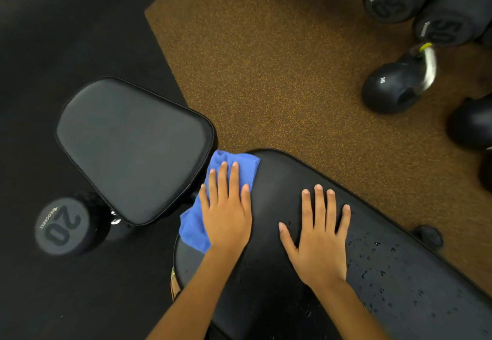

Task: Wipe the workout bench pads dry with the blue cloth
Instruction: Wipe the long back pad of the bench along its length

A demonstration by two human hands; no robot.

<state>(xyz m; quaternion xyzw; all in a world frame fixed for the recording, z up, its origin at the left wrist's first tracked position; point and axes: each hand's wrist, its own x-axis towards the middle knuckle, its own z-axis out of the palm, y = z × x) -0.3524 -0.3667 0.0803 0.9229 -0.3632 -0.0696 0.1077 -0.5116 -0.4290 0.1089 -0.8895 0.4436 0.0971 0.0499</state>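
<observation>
The long black bench pad (pixel 277 179) runs from the centre to the lower right, with water droplets scattered over its right half. The smaller seat pad (pixel 127 148) lies to its left and looks dry. The blue cloth (pixel 197 222) is spread over the long pad's left end, next to the gap between the pads. My left hand (pixel 226 211) lies flat on the cloth with fingers extended, pressing it down. My right hand (pixel 319 238) rests flat on the bare pad beside it, fingers apart, holding nothing.
A 20 dumbbell (pixel 60 226) lies on the black floor under the seat pad. Heavy dumbbells (pixel 436 30) and kettlebells (pixel 394 86) crowd the top right on the brown speckled mat (pixel 266 60). A bench foot (pixel 428 235) shows by the pad's right edge.
</observation>
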